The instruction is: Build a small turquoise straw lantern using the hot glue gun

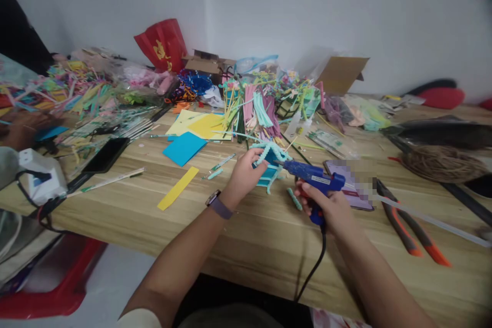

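My right hand (325, 201) is wrapped round the handle of a blue hot glue gun (315, 174), its nozzle pointing left. A glue stick sticks out of the rear, and a black cord hangs down from the handle. My left hand (248, 170) pinches a small blue paper craft piece edged with mint pipe cleaners (269, 156), shaped like a little house. The nozzle tip is at the right side of this piece; whether it touches I cannot tell. A short mint pipe cleaner piece (294, 199) lies below the gun, and another (215, 173) lies left of my left hand.
Orange-handled pliers (407, 225) and a phone (351, 189) lie to the right. Blue paper (184, 148), a yellow strip (178, 188) and a dark phone (110, 155) lie left. Behind are heaped pipe cleaners (261, 105). Another person's hand (26, 125) and a white power strip (41, 177) are far left.
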The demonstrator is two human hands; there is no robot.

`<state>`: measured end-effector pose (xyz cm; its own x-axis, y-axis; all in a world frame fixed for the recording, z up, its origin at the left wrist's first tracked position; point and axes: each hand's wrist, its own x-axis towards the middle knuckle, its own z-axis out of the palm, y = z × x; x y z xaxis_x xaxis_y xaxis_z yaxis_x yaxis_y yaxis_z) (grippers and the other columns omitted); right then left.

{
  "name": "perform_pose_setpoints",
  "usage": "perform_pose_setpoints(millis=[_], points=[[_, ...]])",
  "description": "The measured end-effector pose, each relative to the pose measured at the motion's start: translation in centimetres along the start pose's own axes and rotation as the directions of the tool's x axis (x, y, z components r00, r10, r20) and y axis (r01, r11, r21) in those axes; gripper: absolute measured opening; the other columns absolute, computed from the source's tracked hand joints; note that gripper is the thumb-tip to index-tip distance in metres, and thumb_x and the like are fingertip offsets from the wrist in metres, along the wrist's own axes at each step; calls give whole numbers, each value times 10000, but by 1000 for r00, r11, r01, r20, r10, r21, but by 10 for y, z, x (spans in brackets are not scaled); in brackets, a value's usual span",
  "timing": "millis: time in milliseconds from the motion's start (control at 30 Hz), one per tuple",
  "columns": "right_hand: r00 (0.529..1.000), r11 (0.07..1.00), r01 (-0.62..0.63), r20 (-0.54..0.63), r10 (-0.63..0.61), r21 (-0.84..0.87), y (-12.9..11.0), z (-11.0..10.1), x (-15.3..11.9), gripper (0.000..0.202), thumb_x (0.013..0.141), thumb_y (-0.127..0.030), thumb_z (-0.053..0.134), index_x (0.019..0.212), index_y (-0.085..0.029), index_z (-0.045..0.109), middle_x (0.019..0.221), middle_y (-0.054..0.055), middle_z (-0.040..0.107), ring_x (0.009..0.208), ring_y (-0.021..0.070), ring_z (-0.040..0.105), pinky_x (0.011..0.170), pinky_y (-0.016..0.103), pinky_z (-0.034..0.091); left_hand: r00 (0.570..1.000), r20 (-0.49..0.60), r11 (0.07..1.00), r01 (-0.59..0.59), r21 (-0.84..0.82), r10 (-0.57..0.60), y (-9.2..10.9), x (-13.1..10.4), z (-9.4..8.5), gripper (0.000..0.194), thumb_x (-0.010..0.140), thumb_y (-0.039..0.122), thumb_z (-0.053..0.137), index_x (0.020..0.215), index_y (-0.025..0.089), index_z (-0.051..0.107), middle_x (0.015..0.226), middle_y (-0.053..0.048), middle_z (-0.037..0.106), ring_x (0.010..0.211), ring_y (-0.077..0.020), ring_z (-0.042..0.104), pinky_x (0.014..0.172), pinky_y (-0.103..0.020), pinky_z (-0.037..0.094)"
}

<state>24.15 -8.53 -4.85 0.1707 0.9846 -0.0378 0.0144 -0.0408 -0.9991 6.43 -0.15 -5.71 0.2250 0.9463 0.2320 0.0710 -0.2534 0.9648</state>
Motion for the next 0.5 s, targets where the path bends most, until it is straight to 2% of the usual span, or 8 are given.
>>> perform_pose_setpoints(millis=[233, 500], points=[[999, 980, -21, -45, 12, -199, -6, 3, -8, 376, 632, -547, 726, 672, -185, 633, 598, 40, 645, 464, 118, 507, 416, 236, 410, 1000, -29, 1000, -3, 17, 3, 0, -2, 3, 281, 797, 143, 572, 1078, 145, 589, 1018, -74, 690, 962, -171, 642, 775, -241, 515], [998, 961, -26, -55, 12, -274, -9, 7, -10, 395, 635, -581, 692, 642, -198, 596, 571, 34, 623, 452, 119, 480, 392, 238, 369, 1000, -27, 1000, 2, 0, -2, 0, -2, 3, 278, 795, 137, 562, 1071, 154, 589, 984, -62, 703, 947, -169, 650, 761, -235, 517]])
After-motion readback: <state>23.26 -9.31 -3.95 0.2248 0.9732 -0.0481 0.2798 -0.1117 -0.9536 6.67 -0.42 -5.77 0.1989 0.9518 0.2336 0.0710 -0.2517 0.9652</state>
